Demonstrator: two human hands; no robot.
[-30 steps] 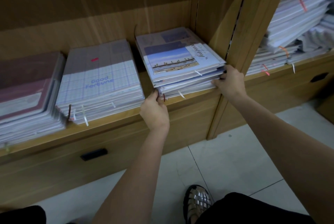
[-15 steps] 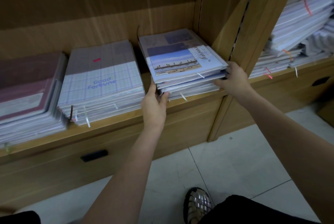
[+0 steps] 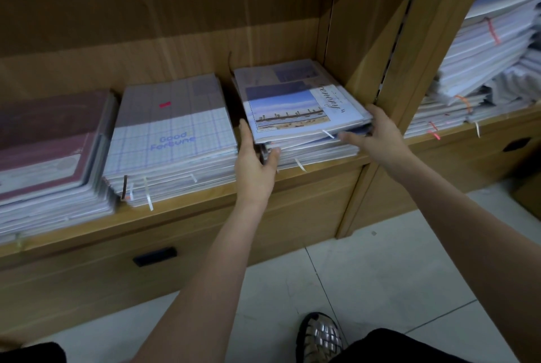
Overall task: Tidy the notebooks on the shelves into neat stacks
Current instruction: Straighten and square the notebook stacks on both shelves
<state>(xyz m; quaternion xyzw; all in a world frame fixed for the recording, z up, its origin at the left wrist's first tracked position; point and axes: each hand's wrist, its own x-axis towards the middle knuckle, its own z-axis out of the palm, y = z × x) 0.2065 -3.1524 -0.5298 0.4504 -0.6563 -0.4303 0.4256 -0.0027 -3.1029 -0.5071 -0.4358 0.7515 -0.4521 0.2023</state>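
Note:
A stack of notebooks topped by a landscape-photo cover [image 3: 292, 105] lies at the right end of the wooden shelf [image 3: 205, 216]. Its lower books jut out a little at the front. My left hand [image 3: 256, 163] lies at the stack's front left corner, with straight fingers along the left side and the thumb on the front edge. My right hand [image 3: 377, 134] presses the front right corner, its fingers on the right side and its thumb stretched along the front between the books. To the left lie a "Good Fortune" grid-cover stack [image 3: 172, 134] and a maroon-cover stack [image 3: 49, 140].
A wooden upright [image 3: 409, 40] closes the compartment just right of my right hand. Beyond it, slanting, untidy piles of notebooks [image 3: 483, 55] fill the neighbouring shelf. Under the shelf is a drawer with a dark handle [image 3: 154, 256]. My sandalled foot [image 3: 320, 336] stands on the tiled floor.
My left hand has slid from the stack's front edge up along its left side. My right thumb has stretched out along the front. The upper notebooks sit slightly further back.

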